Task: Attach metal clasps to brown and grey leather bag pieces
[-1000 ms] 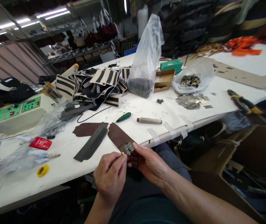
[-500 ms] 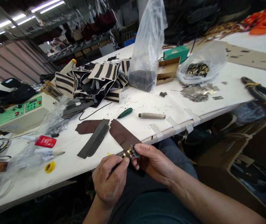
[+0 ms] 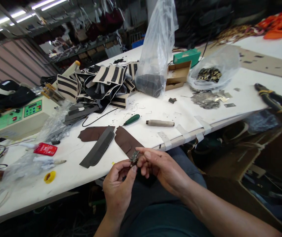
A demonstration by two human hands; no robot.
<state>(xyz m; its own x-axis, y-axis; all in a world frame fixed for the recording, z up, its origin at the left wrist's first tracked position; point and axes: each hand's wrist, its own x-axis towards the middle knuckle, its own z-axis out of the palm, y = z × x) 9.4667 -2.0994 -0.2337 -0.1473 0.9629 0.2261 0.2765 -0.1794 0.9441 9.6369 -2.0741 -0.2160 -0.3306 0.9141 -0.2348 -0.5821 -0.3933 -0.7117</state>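
Observation:
Between my hands, above my lap at the table's near edge, is a small metal clasp (image 3: 134, 156) with a flat grey plate facing up. My left hand (image 3: 118, 186) pinches its lower end between thumb and fingers. My right hand (image 3: 164, 168) is closed, with fingertips at the plate's right edge and the other fingers curled beneath. Just beyond, a brown leather piece (image 3: 126, 140) lies on the table, its near end hidden behind my fingers. To its left are a dark grey strip (image 3: 98, 148) and another brown leather piece (image 3: 91, 133).
A green-handled tool (image 3: 131, 119) and a wrapped handle (image 3: 160, 123) lie ahead. Metal plates (image 3: 206, 99) are scattered by a plastic bag of fittings (image 3: 227, 62). Pliers (image 3: 270, 98) rest at right. A red bottle (image 3: 45, 149) and yellow ring (image 3: 49, 177) are left; a cardboard box (image 3: 226, 187) stands below.
The clasp has been turned, so its flat plate faces up and its gold-coloured parts no longer show. My left hand has rolled thumb-up, and my right fingers have curled in closer.

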